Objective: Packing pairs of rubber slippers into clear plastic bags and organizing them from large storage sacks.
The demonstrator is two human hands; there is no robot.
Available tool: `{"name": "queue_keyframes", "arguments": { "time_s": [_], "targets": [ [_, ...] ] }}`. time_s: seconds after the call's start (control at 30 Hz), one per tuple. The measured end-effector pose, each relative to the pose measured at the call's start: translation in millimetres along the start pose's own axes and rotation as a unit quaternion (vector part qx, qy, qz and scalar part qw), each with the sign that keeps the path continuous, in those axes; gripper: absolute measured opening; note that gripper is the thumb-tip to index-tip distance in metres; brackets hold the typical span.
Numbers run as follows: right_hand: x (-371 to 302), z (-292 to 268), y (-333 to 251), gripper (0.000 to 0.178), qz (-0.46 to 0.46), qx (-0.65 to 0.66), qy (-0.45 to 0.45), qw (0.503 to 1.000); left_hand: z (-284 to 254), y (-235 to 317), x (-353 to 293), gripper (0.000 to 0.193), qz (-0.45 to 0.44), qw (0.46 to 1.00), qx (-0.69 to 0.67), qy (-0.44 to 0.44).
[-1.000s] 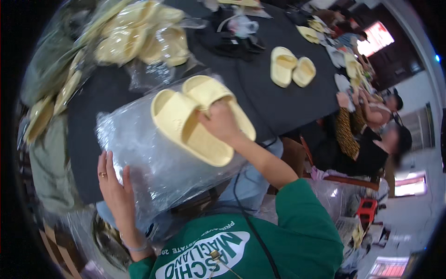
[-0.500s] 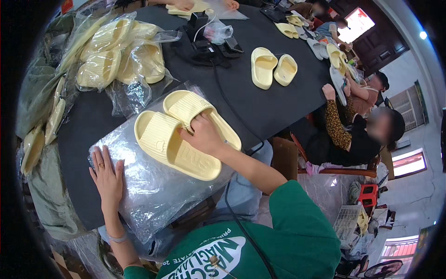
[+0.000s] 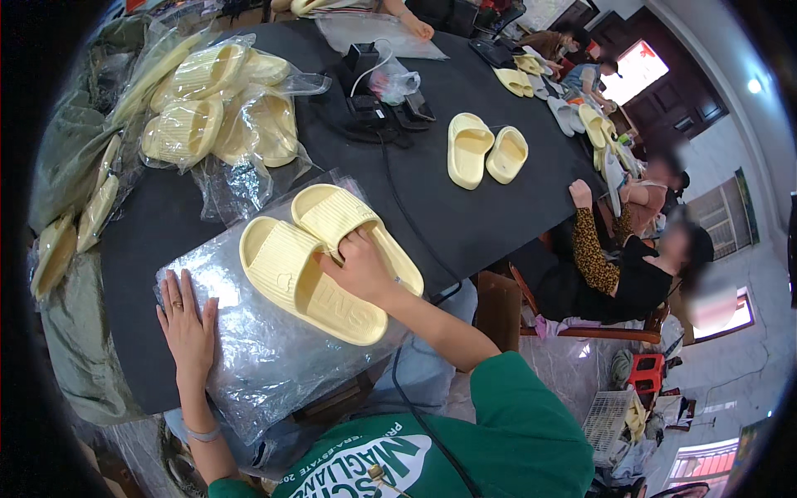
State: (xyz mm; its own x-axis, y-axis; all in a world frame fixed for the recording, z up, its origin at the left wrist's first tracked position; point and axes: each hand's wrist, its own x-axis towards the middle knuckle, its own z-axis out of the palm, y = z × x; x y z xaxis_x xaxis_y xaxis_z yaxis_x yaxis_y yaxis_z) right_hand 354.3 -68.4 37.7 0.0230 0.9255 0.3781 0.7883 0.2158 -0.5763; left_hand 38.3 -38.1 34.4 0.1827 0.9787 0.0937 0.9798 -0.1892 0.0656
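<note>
right hand (image 3: 363, 267) gripping yellow slippers (image 3: 324, 257), left hand (image 3: 187, 319) spread flat on plastic bag (image 3: 266, 357)

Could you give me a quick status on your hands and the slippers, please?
Left hand flat on plastic bag. Right hand pressing on slipper pair, soles up on the bag. Black cable runs beside, clear of them.

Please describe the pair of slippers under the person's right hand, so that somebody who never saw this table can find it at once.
Start at the near edge of the black table, where a clear plastic bag lies flat under the left hand. On that bag rests a pale yellow pair of slippers, soles up, with the right hand pressing on them. Unlike the bagged pairs and the upright pair farther away, this pair shows ribbed soles.
</note>
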Motion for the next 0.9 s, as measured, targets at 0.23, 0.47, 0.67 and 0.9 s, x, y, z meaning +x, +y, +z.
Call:
{"name": "queue_keyframes", "arguments": {
  "time_s": [0.23, 0.47, 0.67, 0.9],
  "targets": [
    [-0.2, -0.3, 3.7, 0.037, 0.001, -0.004, 0.002, 1.000, 1.2, -0.9, 2.9, 0.062, 0.002, 1.000, -0.021, 0.000],
    [-1.8, 5.2, 0.7, 0.031, -0.037, -0.005, 0.032, 0.999, 14.1, -27.8, 6.0, 0.062, -0.061, 0.995, -0.074, 0.025],
    [-0.3, -0.8, 0.5, 0.029, -0.007, -0.022, -0.010, 1.000, 5.5, -10.5, 6.0, 0.060, -0.032, 0.993, -0.014, 0.109],
    [2.3, 3.3, 2.9, 0.027, -0.035, -0.013, 0.005, 0.999, -11.1, 4.2, 5.1, 0.054, 0.111, 0.982, -0.143, 0.059]
  ]
}}
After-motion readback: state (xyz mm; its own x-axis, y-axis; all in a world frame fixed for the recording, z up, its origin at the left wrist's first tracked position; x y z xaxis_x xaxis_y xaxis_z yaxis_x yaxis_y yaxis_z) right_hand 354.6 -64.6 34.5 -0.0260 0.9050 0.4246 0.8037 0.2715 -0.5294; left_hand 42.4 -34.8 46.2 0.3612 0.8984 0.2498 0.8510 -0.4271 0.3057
